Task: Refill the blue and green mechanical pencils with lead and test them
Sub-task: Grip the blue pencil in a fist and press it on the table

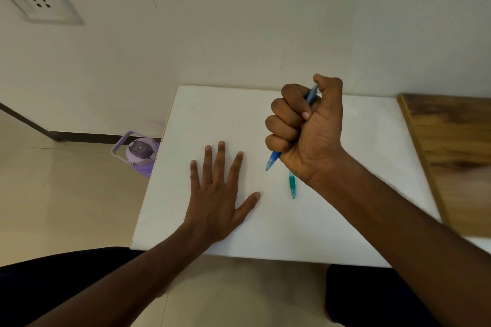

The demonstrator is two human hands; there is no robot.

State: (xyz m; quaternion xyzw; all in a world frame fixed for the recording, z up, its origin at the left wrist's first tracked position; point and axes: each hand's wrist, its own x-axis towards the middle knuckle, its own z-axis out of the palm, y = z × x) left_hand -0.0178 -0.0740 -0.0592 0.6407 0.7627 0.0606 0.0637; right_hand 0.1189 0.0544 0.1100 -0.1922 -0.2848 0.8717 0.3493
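Now, right hand (305, 127) fisted on blue pencil (273, 160), left hand (215, 194) flat on table (345, 220), green pencil (292, 186) nearby

From my feed I see a white tabletop (332, 225) set against a pale wall (239, 21). A wooden board (457, 156) lies along its right side, brown with darker grain, its far right part blurred. Left of the tabletop, on the tiled floor (66, 194), stands a purple water bottle (140, 155) with a carry handle and a dark lid, just beside the tabletop's edge. High on the wall at the left I can make out a white socket plate (39, 0). A dark skirting strip (101, 137) runs along the wall's foot.
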